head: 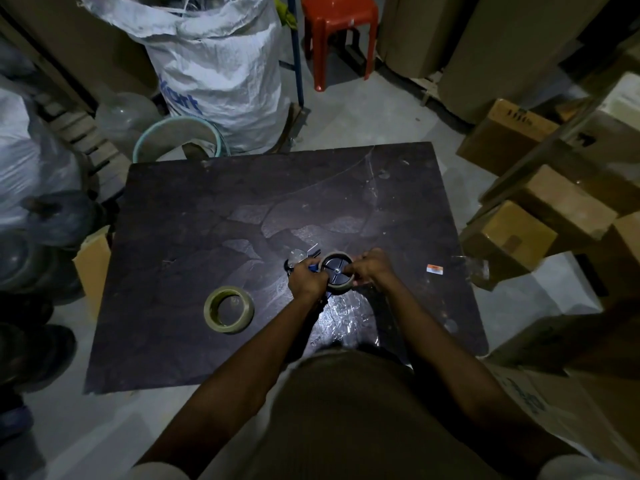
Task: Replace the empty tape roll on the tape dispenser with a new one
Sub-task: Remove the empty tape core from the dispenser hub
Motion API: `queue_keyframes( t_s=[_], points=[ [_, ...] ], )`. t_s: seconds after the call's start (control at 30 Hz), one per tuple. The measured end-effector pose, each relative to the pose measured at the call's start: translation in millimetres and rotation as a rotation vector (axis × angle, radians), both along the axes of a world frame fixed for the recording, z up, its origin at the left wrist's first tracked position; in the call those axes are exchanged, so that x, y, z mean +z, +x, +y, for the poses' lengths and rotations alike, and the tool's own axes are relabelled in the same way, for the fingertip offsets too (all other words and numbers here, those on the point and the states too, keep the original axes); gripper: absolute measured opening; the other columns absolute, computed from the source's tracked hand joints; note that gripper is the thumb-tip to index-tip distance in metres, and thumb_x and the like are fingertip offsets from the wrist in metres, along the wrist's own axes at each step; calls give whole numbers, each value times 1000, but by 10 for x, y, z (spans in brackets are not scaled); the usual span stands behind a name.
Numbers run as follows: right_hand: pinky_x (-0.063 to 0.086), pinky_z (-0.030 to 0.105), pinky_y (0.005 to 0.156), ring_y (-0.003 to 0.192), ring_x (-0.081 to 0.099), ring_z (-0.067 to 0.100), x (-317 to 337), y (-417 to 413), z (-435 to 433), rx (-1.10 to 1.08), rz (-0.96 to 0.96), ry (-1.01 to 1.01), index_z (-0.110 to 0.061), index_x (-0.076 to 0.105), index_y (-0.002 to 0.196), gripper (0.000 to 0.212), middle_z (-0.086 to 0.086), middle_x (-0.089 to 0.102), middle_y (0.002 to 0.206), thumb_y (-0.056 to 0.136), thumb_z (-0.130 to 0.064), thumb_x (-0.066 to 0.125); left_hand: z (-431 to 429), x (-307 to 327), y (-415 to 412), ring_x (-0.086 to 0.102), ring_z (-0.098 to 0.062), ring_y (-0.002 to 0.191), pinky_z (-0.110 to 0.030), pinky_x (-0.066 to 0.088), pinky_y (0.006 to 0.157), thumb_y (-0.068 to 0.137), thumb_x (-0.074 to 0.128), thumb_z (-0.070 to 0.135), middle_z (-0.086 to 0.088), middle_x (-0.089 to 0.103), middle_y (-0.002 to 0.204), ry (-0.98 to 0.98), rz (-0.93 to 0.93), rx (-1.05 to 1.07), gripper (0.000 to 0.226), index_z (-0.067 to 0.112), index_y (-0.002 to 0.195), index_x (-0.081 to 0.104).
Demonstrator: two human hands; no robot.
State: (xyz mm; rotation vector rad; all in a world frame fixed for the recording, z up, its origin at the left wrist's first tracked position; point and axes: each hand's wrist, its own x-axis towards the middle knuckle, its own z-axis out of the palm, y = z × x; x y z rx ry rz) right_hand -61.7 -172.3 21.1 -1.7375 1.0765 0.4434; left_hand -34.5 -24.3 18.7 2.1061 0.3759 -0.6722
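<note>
A blue tape dispenser (300,258) is held just above the dark table (194,216), right of centre. On its black wheel sits a thin brown empty core (337,271). My left hand (306,280) is wrapped around the dispenser's handle. My right hand (370,266) pinches the right side of the core on the wheel. A full roll of pale tape (229,309) lies flat on the table to the left of my hands, apart from them.
A small orange-and-white label (435,269) and a crumpled clear wrapper (476,268) lie at the table's right edge. Cardboard boxes (540,216) stack to the right. A white sack (221,71), a bucket (180,140) and a red stool (337,32) stand behind the table.
</note>
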Motion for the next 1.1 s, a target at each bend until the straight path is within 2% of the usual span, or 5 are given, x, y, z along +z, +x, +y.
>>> queue_keyframes(
  t_s=[0.17, 0.4, 0.57, 0.87, 1.1],
  points=[
    [66, 50, 72, 68, 76, 37, 95, -26, -50, 51, -18, 48, -4, 70, 67, 21, 22, 75, 71, 75, -8, 90, 130, -63, 61, 54, -23, 32, -25, 44, 41, 83, 64, 5, -16, 64, 50, -257, 140, 3, 22, 9, 101, 74],
    [65, 50, 81, 83, 79, 37, 104, -34, -70, 20, -77, 235, 1, 75, 93, 34, 23, 79, 92, 75, -21, 92, 198, -37, 140, 60, -28, 37, -23, 45, 35, 92, 55, 3, -37, 66, 77, -401, 224, 42, 26, -3, 113, 68],
    [58, 37, 51, 59, 71, 33, -74, -97, 71, -69, -102, 127, 5, 74, 90, 37, 26, 77, 81, 68, -16, 96, 161, -34, 114, 60, -24, 34, -24, 48, 35, 98, 43, -7, -21, 63, 49, -382, 223, 6, 31, 9, 112, 66],
    [64, 58, 69, 69, 76, 46, -161, -141, 33, -92, -89, 102, 0, 77, 84, 36, 26, 76, 76, 61, -16, 100, 171, -89, 46, 57, -25, 34, -23, 44, 35, 90, 40, -12, -20, 62, 47, -373, 196, 2, 42, 15, 105, 68],
    [64, 52, 65, 64, 75, 37, -178, -142, 4, -143, -59, 178, 1, 78, 93, 47, 27, 77, 84, 55, -13, 102, 205, -64, 13, 54, -24, 30, -24, 44, 35, 94, 44, -8, -23, 59, 50, -396, 190, -6, 37, 3, 120, 68]
  ],
)
